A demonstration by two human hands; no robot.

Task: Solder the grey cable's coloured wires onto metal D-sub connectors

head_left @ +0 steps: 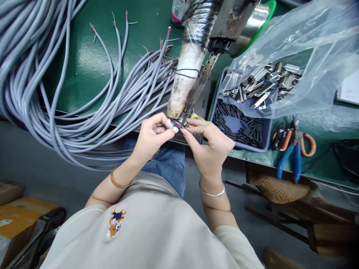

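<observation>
My left hand (151,136), with white covers on its thumb and a fingertip, is closed in a pinch on thin coloured wires (175,124). Close beside it, my right hand (209,142) pinches a small metal connector (184,122) between thumb and fingers. The wire ends meet the connector or lie right against it; which of the two I cannot tell. Just above the fingertips, a soldering iron (211,63) points downward from its mount. Next to it, a plastic-wrapped tube (186,71) ends with its scorched mouth near my left fingers.
Grey cables (112,116) with stripped ends spread across the green table (86,52) on the left. At right, a blue tray (265,140) holds black sleeves, with a plastic bag (311,56) of metal connectors over it. Pliers (295,149) and a solder spool (256,28) are nearby.
</observation>
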